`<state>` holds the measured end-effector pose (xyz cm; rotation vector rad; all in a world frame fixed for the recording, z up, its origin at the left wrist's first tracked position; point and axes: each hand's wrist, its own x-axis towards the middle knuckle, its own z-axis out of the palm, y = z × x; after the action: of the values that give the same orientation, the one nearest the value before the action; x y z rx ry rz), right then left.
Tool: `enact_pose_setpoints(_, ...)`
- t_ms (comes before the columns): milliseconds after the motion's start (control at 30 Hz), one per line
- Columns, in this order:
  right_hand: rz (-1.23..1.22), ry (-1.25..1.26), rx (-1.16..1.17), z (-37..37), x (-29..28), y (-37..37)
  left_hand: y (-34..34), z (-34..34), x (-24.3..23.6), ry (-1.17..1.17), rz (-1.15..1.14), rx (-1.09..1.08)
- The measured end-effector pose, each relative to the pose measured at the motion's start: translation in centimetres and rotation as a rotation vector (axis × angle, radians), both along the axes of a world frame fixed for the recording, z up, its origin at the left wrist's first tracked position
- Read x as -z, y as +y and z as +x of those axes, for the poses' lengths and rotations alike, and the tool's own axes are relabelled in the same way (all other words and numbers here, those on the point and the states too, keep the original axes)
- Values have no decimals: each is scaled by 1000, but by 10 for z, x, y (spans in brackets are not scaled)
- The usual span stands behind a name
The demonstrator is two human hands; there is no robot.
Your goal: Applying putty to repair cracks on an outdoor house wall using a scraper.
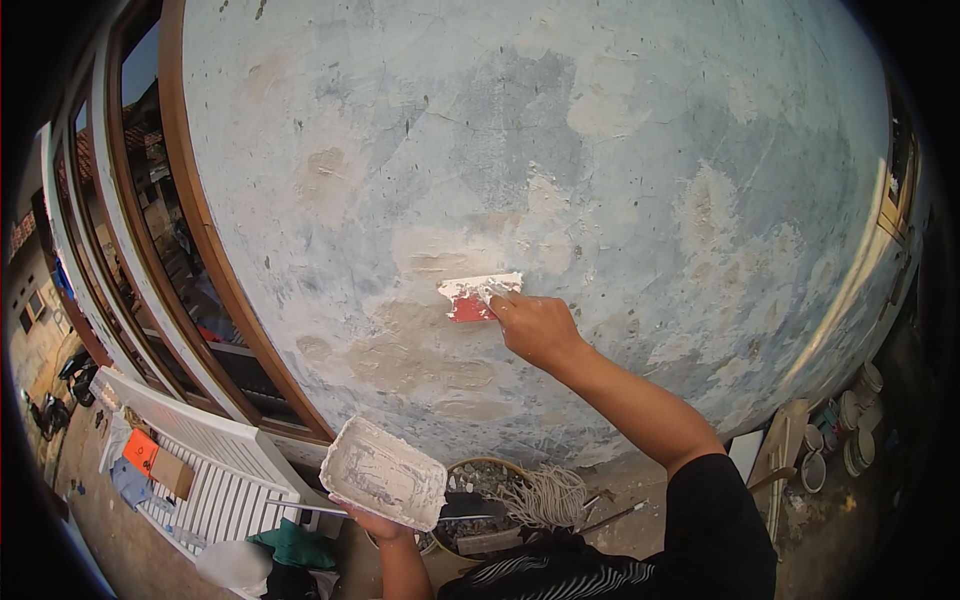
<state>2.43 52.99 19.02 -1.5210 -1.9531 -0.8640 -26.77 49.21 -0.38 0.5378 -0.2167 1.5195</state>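
My right hand [535, 328] is closed on a red putty knife [472, 308] whose wide blade is smeared with white filler. The blade lies against the pale blue wall [470, 110], just below a fresh whitish patch [440, 250]. Larger beige patches of filler spread over the wall below and left of the knife. Low in front of me, my left hand [385, 525] grips a shallow rectangular tray [385, 475] from beneath. White filler coats the tray's inside and rim. Most of the left fingers are hidden under it.
Brown-framed windows [190, 200] stand at the left. Below them is a white slatted bench [215, 475] holding an orange box [142, 452] and cloths. A coiled rope [548, 497] and a round tub of rubble lie at the wall's foot. Several buckets [812, 468] and boards stand at the right.
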Motion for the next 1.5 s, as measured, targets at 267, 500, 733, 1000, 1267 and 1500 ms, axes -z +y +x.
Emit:
enact_pose_setpoints(267, 409, 49, 36, 18, -63, -5, -8, 14, -3, 117, -104, -146)
enact_pose_setpoints(500, 112, 0, 67, 18, 24, 8, -7, 18, -1, 102, -146, -150)
enact_pose_setpoints(733, -138, 146, -66, 5, 23, -8, -7, 20, -3, 97, -179, -170)
enact_pose_setpoints(1000, -83, 550, -204, 12, -6, -1, -5, 20, 4, 90, -205, -155)
enact_pose_setpoints(1267, -401, 1193, -552, -37, 44, -55, -5, 21, 1, 171, -258, -161)
enact_pose_setpoints(1500, -282, 1380, -698, -94, 112, -85, -14, 44, 0, 243, -226, -57)
